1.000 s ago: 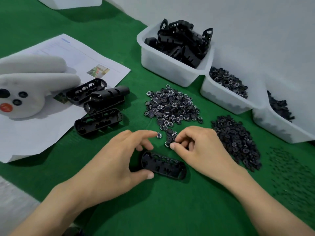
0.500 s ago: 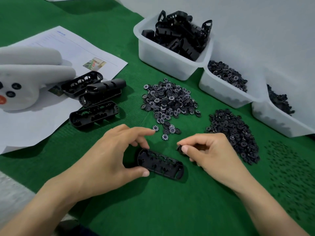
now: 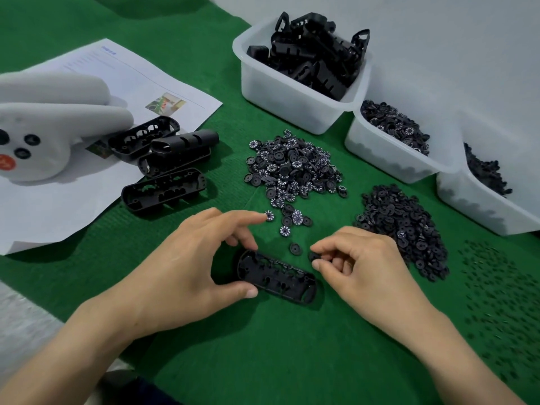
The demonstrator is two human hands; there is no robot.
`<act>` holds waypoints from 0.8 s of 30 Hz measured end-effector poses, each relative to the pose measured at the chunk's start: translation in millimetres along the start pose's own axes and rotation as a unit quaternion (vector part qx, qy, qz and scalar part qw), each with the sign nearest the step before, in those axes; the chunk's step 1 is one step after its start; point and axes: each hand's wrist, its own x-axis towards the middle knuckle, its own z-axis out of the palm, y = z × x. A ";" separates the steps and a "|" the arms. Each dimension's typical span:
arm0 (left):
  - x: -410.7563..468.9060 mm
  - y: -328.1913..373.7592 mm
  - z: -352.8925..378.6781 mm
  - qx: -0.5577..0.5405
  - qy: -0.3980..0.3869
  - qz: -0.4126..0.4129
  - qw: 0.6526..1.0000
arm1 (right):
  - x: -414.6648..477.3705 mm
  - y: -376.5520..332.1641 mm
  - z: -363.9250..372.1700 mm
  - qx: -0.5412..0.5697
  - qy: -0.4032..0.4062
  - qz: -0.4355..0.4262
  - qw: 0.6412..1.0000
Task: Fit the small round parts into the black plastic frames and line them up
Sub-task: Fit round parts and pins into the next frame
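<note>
As it lay flat, long black plastic frame (image 3: 277,276): looked stiff, light; left hand (image 3: 181,273) gripped its sides.
Small round black part (image 3: 314,255): seemed slippery; right hand (image 3: 365,267) pinched it.

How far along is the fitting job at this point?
Early. Done: a few frames lie set aside by the paper, though whether they are filled is unclear. In hand: the left hand grips one frame on the mat while the right hand pinches a round part at its end, not yet seated. To do: a large pile of round parts and a bin of spare frames.
</note>
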 end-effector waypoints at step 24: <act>1.8 0.8 1.8 -0.018 0.015 -0.005 1.000 | 9.4 -36.6 10.4 -0.136 -0.022 -0.216 0.967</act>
